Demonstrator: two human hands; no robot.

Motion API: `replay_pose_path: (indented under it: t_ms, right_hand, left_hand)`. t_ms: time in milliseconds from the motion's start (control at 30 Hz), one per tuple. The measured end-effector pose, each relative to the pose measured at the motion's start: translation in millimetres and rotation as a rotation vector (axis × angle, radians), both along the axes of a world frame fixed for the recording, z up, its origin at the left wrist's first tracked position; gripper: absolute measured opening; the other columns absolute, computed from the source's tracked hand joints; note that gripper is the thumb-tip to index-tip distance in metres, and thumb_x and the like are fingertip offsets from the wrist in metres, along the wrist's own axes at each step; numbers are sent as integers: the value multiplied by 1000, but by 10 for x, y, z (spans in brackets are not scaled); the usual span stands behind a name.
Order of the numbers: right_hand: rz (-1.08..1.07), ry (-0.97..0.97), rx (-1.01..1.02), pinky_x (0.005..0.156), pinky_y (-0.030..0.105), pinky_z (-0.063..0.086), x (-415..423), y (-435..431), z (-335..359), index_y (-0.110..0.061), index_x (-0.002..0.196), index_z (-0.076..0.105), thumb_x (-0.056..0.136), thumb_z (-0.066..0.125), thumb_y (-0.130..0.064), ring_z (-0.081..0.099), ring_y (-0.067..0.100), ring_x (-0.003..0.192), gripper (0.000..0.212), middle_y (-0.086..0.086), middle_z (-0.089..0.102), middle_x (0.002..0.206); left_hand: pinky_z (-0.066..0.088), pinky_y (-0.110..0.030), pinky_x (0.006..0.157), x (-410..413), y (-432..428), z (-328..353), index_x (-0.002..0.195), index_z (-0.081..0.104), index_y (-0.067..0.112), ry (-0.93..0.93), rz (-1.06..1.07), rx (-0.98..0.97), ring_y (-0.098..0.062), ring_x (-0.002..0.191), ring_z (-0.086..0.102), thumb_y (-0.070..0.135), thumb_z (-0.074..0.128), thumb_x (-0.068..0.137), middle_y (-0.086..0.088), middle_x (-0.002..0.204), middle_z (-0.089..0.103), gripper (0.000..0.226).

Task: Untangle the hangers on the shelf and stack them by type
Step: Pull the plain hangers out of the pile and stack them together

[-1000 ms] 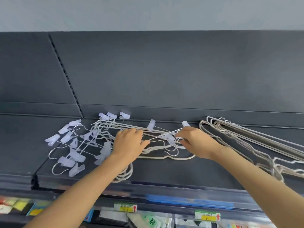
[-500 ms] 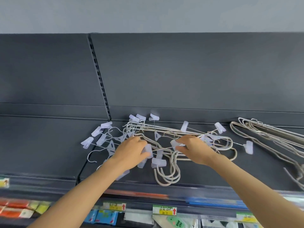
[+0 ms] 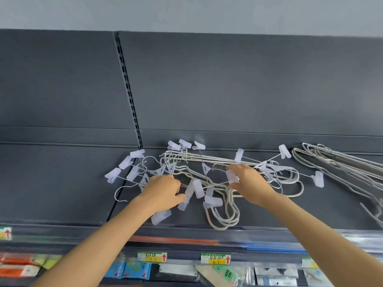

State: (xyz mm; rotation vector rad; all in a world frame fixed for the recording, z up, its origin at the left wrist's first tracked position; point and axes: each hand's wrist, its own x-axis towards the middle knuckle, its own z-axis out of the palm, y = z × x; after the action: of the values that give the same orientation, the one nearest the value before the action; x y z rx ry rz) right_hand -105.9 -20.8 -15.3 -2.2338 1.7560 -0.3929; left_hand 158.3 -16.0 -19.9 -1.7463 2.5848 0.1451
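Note:
A tangle of hangers lies on the dark shelf (image 3: 62, 183): wire clip hangers with clear plastic clips (image 3: 132, 172) mixed with plain beige hangers (image 3: 226, 216). My left hand (image 3: 161, 191) sits in the left of the tangle, fingers curled around a clip hanger's wire and clips. My right hand (image 3: 248, 185) pinches a clear clip (image 3: 232, 177) on a thin wire bar that runs up to the right. A separate stack of plain beige hangers (image 3: 339, 164) lies at the right end of the shelf.
The shelf's dark back panel (image 3: 228, 90) rises behind the hangers, with a slotted upright (image 3: 128, 90) left of centre. Below the shelf's front edge run price labels (image 3: 215, 258) and packaged goods (image 3: 132, 270).
The view has shifted left, so the tangle now sits centre and right. Both hands have pulled the clip hangers apart a little; one clip bar is now lifted out toward the right.

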Motion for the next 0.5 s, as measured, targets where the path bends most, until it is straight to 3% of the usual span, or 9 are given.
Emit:
replay_pose_path:
  t_ms: [133, 233, 333, 433, 500]
  right_hand:
    - [51, -49, -28, 71, 39, 49, 52, -19, 112, -11, 96, 52, 84, 64, -18, 56, 29, 86, 19, 7, 60, 98]
    - [121, 42, -22, 77, 43, 48, 72, -9, 55, -6, 103, 52, 86, 63, -20, 54, 31, 88, 25, 12, 59, 96]
    - [205, 13, -79, 79, 40, 47, -48, 41, -1, -6, 115, 54, 89, 61, -23, 54, 29, 92, 32, 11, 61, 101]
    - [148, -39, -184, 83, 39, 50, -333, 72, 11, -4, 111, 60, 91, 53, -10, 57, 28, 98, 22, 10, 63, 109]
    - [61, -48, -203, 88, 35, 50, -565, 97, 25, -4, 114, 63, 89, 46, 3, 59, 28, 106, 31, 10, 63, 116]
  left_hand:
    - [45, -35, 82, -61, -25, 80, 101, 62, 17, 80, 10, -107, -21, 94, 57, 39, 48, 90, 3, 101, 59, 29]
    - [47, -34, 79, -312, -75, 180, 108, 60, 16, 238, 24, -182, -21, 94, 58, 29, 43, 93, 1, 107, 59, 26]
    - [44, -31, 76, -631, -120, 223, 116, 57, 17, 355, -25, -114, -16, 88, 53, 31, 45, 95, 2, 116, 55, 28]
    - [45, -33, 78, -930, -152, 188, 120, 52, 20, 333, -116, -69, -17, 98, 54, 37, 48, 92, 3, 119, 53, 33]
    - [42, -33, 82, -1107, -184, 146, 128, 47, 21, 301, -179, -18, -19, 110, 50, 42, 52, 89, 0, 125, 51, 44]
